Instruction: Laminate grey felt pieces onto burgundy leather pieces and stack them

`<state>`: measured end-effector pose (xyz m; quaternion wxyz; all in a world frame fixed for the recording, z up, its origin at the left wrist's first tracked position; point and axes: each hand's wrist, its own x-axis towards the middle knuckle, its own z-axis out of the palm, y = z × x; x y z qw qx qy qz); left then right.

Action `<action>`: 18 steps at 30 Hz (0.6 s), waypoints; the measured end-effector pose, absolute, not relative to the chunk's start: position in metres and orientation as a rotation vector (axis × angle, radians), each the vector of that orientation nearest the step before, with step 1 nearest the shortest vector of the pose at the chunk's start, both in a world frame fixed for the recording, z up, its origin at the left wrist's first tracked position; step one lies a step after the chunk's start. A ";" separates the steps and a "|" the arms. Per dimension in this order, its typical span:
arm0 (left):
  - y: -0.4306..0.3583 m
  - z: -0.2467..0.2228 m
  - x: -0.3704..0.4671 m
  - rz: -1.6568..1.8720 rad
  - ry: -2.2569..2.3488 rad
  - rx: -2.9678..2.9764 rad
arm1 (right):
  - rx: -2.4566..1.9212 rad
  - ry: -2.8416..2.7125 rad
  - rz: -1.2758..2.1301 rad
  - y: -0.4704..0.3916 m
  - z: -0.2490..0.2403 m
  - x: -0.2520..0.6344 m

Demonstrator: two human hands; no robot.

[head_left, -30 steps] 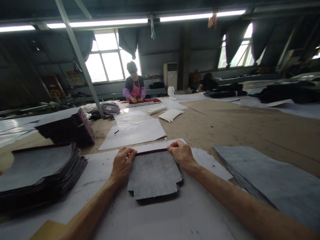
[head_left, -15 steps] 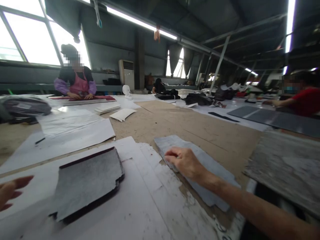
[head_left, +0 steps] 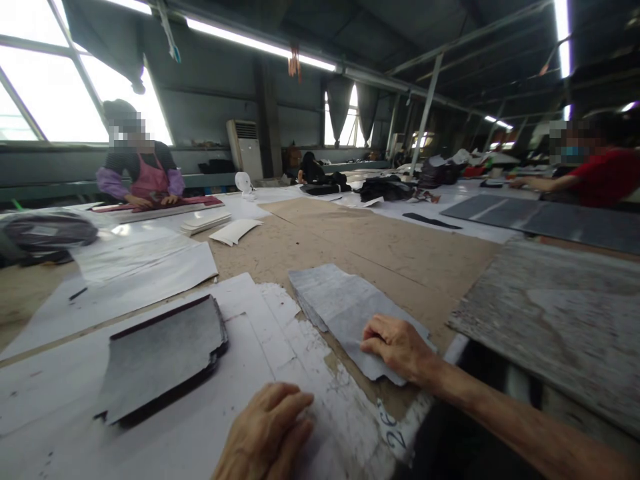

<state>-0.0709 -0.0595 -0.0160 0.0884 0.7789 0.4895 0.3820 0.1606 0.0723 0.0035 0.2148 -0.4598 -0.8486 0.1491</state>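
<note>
A stack of thin light-grey sheets lies on the brown board. My right hand rests on the near part of this stack, fingers curled and thumb against the forefinger. Whether a sheet is pinched between them is hidden. Lower in the picture, my left hand is over the white paper, its fingers loosely bent and apart from the stack, with nothing seen in it. Left of it lies a grey piece with dark edges, one long edge showing a raised dark strip.
A wide brown board covers the middle of the table. Right stands a worn grey slab; behind it lies a dark grey panel. White cards and a dark bundle lie left. Co-workers sit at the far left and right.
My left hand has come from the far left edge to the bottom middle. My right hand has shifted from the stack's left edge toward its near end. The view has turned slightly right.
</note>
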 end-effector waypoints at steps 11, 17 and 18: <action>-0.007 0.000 -0.020 0.709 1.566 2.392 | -1.198 -2.432 0.420 0.084 -0.004 0.163; 0.007 0.000 -0.009 0.572 1.778 2.345 | -1.229 -2.296 0.646 0.082 0.001 0.164; 0.009 0.000 -0.007 0.569 1.800 2.335 | -1.232 -2.254 0.706 0.082 0.001 0.164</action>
